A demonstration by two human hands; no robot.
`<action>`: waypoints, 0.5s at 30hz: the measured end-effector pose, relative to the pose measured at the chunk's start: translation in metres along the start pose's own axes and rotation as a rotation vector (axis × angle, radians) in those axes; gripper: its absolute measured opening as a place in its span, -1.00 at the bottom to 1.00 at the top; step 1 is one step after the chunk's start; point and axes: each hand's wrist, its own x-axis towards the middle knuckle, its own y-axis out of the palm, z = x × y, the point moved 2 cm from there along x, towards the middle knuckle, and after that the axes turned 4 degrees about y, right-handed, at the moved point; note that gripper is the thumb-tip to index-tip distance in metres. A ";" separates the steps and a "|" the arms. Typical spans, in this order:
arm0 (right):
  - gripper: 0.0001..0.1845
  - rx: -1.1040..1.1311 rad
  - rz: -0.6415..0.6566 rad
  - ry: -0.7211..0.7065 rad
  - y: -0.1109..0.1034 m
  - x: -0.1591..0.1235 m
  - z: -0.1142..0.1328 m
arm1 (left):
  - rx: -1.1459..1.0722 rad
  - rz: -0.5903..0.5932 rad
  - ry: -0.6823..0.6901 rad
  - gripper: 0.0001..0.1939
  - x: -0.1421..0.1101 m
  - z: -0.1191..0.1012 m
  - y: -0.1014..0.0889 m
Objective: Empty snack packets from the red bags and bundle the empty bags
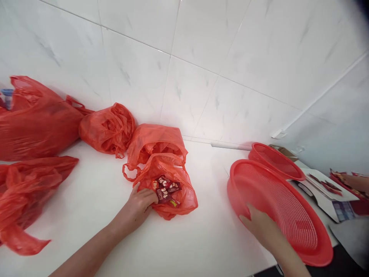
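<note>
An opened red plastic bag (188,188) lies on the white table, and several small wrapped chocolates (163,195) in dark wrappers show inside its mouth. My left hand (141,202) is closed on the near left edge of this bag, its fingertips beside the wrappers. On the right, a round red mesh basket (324,246) is tilted, with its hollow facing up and right. My right hand (258,223) grips the near side of the basket; most of its fingers are hidden or blurred.
Behind the opened bag sit another red bag (161,134) and a knotted red bag (108,129). Larger red bags (37,123) fill the left. A second red basket (276,159) stands by the tiled wall. Another person's hand (356,181) is at the far right, near a white tray (325,182).
</note>
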 end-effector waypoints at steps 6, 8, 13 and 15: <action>-0.46 -0.224 -0.107 -0.127 0.028 -0.033 0.021 | 0.013 0.013 0.031 -0.75 -0.001 0.003 0.003; -0.46 -0.212 -0.136 -0.130 0.028 -0.033 0.015 | 0.015 -0.002 0.021 -0.74 0.000 0.001 0.002; -0.52 -0.092 -0.172 -0.051 0.024 -0.002 -0.032 | 0.045 -0.016 0.044 -0.72 0.001 -0.007 -0.005; -0.51 -0.049 -0.178 -0.031 0.020 0.011 -0.044 | 0.055 -0.020 0.048 -0.71 0.000 -0.009 -0.007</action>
